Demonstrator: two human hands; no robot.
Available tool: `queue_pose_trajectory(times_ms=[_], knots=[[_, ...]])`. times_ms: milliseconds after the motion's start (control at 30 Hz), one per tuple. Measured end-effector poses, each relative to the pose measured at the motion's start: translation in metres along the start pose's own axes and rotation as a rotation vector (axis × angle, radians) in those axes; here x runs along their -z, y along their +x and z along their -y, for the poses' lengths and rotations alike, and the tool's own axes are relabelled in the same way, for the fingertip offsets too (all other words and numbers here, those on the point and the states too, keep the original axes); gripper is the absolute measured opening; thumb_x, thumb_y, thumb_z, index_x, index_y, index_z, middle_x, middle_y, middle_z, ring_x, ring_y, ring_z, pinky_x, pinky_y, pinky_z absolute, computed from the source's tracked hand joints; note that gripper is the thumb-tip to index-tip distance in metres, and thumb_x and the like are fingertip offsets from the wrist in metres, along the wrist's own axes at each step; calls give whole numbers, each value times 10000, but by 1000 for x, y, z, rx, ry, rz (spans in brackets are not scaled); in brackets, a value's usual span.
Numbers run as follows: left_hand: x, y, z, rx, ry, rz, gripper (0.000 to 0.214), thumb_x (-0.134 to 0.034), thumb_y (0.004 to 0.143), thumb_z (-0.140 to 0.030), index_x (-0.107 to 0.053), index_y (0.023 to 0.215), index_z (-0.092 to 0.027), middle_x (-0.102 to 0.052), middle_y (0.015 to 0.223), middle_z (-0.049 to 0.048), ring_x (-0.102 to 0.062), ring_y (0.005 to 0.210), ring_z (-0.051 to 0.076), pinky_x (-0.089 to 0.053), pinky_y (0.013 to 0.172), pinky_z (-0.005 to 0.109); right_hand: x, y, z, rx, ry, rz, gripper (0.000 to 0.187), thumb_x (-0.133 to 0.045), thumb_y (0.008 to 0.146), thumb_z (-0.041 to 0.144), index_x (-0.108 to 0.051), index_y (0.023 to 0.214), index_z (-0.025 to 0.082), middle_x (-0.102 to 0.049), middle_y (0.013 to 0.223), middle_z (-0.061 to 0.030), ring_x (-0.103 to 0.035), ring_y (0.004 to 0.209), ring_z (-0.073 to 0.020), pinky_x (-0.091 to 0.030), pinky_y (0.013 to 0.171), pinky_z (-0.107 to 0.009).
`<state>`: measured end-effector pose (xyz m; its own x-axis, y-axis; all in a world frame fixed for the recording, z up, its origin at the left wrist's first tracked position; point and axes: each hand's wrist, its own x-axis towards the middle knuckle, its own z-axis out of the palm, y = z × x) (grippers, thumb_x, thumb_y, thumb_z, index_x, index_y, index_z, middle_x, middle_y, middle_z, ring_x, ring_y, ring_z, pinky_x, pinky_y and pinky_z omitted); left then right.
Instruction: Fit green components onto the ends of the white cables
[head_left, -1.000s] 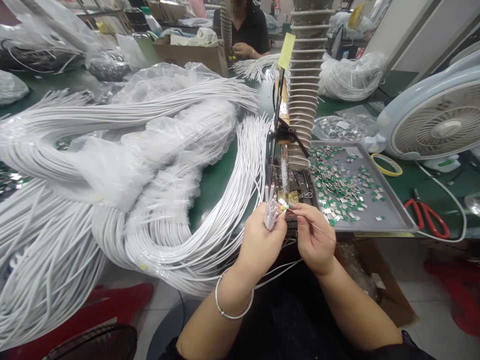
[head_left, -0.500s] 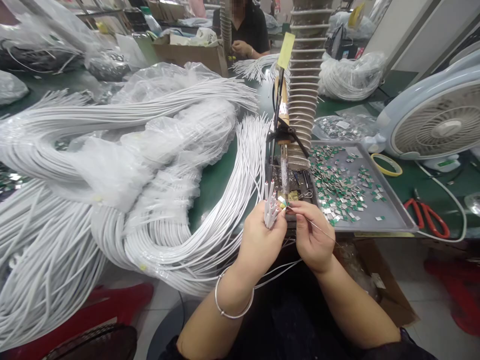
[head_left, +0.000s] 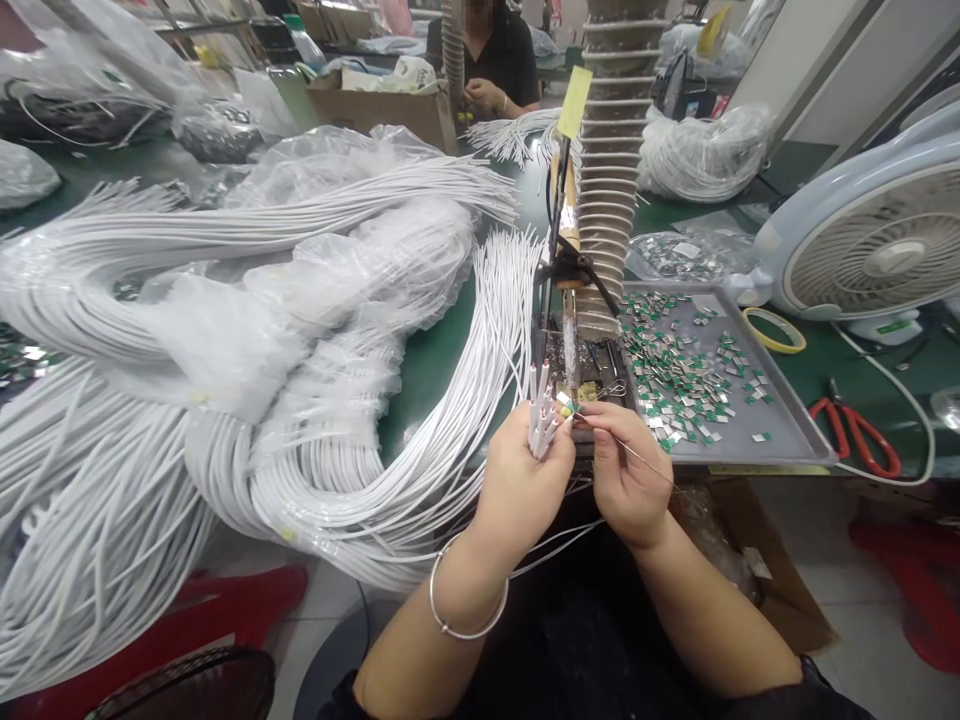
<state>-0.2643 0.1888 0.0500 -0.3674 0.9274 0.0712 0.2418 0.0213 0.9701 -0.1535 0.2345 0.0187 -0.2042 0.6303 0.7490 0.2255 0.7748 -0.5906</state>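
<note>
My left hand [head_left: 521, 485] is closed round a small bunch of white cables [head_left: 539, 410] whose stripped ends point up. My right hand [head_left: 628, 475] pinches a thin solder wire [head_left: 646, 462] and holds its tip against a tiny green-and-silver part [head_left: 566, 404] at the cable ends. Both hands meet right under the tip of a soldering iron [head_left: 568, 300] that hangs in a stand at the table edge.
Big bundles of white cable [head_left: 300, 330], some in plastic, cover the green table to the left. A grey tray [head_left: 787, 420] of small green parts lies to the right, with red scissors [head_left: 855, 435], a tape roll [head_left: 774, 330] and a fan [head_left: 877, 240]. A person sits across the table [head_left: 495, 70].
Both hands have risen very slightly toward the soldering iron's tip; nothing else has moved.
</note>
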Motion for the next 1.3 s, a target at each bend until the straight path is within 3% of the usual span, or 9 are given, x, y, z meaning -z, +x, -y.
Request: queue_pose_trajectory(times_ms=[500, 800, 1133, 1300], knots=[[0, -4, 12, 19, -7, 32, 113, -502, 831, -256, -556, 775, -174, -616, 845, 53, -579, 803, 178, -448, 776, 320, 4, -10, -4, -41, 38, 32, 212, -479, 834, 65, -607, 946, 192, -675, 907, -75, -639, 921, -192, -548, 789, -374], [3, -11, 10, 46, -47, 108, 162, -483, 848, -272, -580, 769, -169, -584, 700, 7, -533, 683, 142, -432, 669, 265, 9, -14, -8, -62, 25, 71, 268, -415, 863, 63, -582, 1012, 211, -642, 950, -77, -626, 896, -180, -543, 745, -364], [4, -13, 11, 118, -121, 192, 218, -469, 862, -325, -589, 766, -171, -423, 556, -43, -396, 523, 101, -380, 541, 233, 17, -9, 6, -142, -101, 218, 138, -452, 861, 135, -581, 841, 179, -623, 693, -25, -599, 616, -134, -501, 555, -250], [1, -16, 10, 60, -67, 159, 189, -475, 856, -301, -575, 765, -168, -552, 692, 1, -514, 670, 132, -424, 662, 257, 22, -8, 12, -248, -103, 253, 139, -476, 856, 160, -567, 751, 172, -599, 613, 0, -564, 511, -103, -463, 490, -216]])
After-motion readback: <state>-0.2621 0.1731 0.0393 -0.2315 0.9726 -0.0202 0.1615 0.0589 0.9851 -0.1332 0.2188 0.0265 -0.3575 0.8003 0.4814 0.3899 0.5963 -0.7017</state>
